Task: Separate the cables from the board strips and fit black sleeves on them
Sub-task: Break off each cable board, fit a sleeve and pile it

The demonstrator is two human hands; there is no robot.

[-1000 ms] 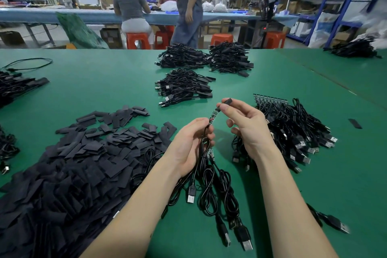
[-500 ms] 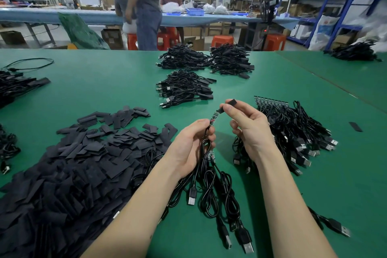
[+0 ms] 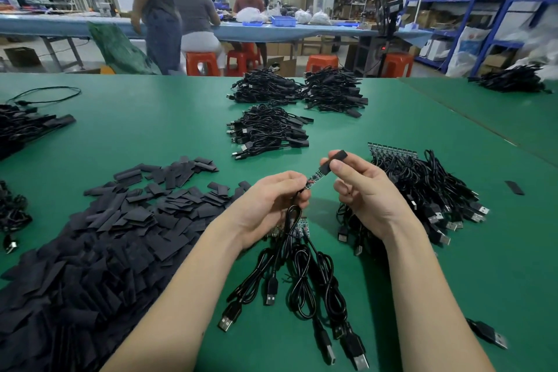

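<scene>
Above the green table point(image 3: 151, 136), my left hand point(image 3: 268, 205) pinches a black USB cable point(image 3: 287, 238) just behind the small circuit board point(image 3: 314, 180) at its end. My right hand point(image 3: 365, 190) pinches a black sleeve point(image 3: 333, 161) whose open end sits over the tip of that board. Below my left hand hang several more cables on a short board strip point(image 3: 297, 225), their USB plugs point(image 3: 351, 347) lying on the table. A big heap of loose black sleeves point(image 3: 99, 238) lies to the left.
A pile of cables on board strips point(image 3: 422, 190) lies right of my right hand. Three piles of sleeved cables point(image 3: 268, 130) sit farther back, more cables at the left edge point(image 3: 27, 127). One loose sleeve point(image 3: 514, 187) lies far right. People work at a blue table behind.
The view has tilted up slightly. Both hands keep their grips; the sleeve sits a little further onto the board's tip. A standing person behind has walked left.
</scene>
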